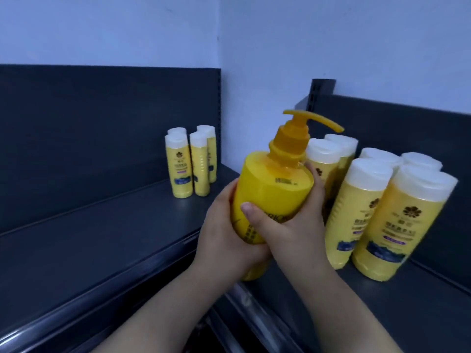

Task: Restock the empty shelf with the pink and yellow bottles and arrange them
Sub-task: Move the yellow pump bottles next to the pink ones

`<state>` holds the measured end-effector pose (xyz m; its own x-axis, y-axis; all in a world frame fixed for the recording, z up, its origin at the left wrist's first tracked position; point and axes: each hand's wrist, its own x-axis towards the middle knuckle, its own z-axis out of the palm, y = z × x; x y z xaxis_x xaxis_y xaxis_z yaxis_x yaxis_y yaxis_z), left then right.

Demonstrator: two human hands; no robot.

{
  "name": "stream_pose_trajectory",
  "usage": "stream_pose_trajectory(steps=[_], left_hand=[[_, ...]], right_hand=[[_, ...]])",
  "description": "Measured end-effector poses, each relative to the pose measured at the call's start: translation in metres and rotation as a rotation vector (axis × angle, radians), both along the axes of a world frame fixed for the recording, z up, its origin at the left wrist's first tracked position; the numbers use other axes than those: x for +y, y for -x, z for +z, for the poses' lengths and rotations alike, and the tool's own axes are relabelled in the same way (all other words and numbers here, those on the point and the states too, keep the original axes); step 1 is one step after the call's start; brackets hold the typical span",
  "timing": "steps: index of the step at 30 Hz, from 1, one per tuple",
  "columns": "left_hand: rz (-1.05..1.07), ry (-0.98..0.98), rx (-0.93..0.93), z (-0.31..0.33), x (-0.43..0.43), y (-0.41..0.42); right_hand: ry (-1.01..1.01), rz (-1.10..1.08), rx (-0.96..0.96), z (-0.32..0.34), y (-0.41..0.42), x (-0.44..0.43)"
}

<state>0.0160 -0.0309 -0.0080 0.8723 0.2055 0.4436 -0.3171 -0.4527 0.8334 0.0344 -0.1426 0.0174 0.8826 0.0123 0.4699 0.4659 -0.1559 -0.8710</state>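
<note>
Yellow plastic pump bottle (270, 197) is gripped by left hand (224, 233) and right hand (288, 225). It should be set upright on dark metal shelf (102, 238).

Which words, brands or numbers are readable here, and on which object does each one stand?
"RIO": a fragment on the yellow pump bottle; the right hand covers the rest.
Dark print on its shoulder: too blurred to read.
Labels of the white-capped bottles on the right: a flower logo, text too blurred.
Labels of the small bottles at the back: too small to read.
</note>
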Motion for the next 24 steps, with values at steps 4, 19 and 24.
stream_pose_trajectory(steps=[4, 19, 24], left_hand=[[0.147, 0.031, -0.041, 0.003, 0.031, 0.033], [0.536, 0.009, -0.142, -0.010, 0.227, 0.208], [0.631, -0.020, -0.120, -0.015, 0.318, 0.299]], right_hand=[[0.014, 0.158, -0.010, 0.013, 0.020, 0.037], [0.058, 0.611, -0.039, 0.014, 0.170, 0.242], [0.041, 0.726, -0.034, 0.008, 0.255, 0.332]])
